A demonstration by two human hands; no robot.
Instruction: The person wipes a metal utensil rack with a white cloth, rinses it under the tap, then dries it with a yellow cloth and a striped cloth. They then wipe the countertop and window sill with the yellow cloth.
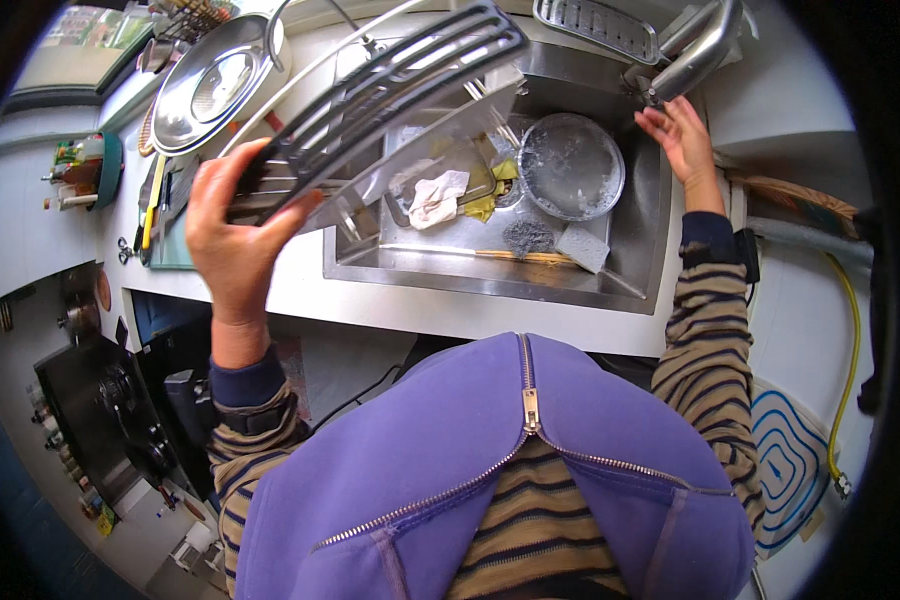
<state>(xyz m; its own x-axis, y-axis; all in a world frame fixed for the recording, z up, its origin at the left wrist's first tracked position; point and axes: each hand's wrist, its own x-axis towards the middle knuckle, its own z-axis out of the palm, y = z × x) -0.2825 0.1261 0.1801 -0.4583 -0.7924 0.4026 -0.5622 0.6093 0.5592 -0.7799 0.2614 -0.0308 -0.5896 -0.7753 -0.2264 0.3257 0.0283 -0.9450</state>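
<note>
My left hand (232, 225) grips a black slotted rack (390, 97) with a clear tray or container (427, 142) below it, raised and tilted over the left part of the steel sink (495, 281). My right hand (679, 142) is by the sink's back right corner, just below a metal fixture (697, 52), fingers apart; whether it touches the fixture I cannot tell. A round metal pan (572, 166) with water or suds lies in the sink. Beside it are a white cloth (439, 199), a yellow-green cloth (487, 201), a scouring pad (528, 236), a sponge (583, 248) and wooden chopsticks (525, 256).
Left of the sink stand a large steel bowl (217, 82) and a knife with a yellow handle (152, 202) on a glass board. A slotted metal dish (600, 28) sits behind the sink. On the right hangs a yellow hose (851, 352).
</note>
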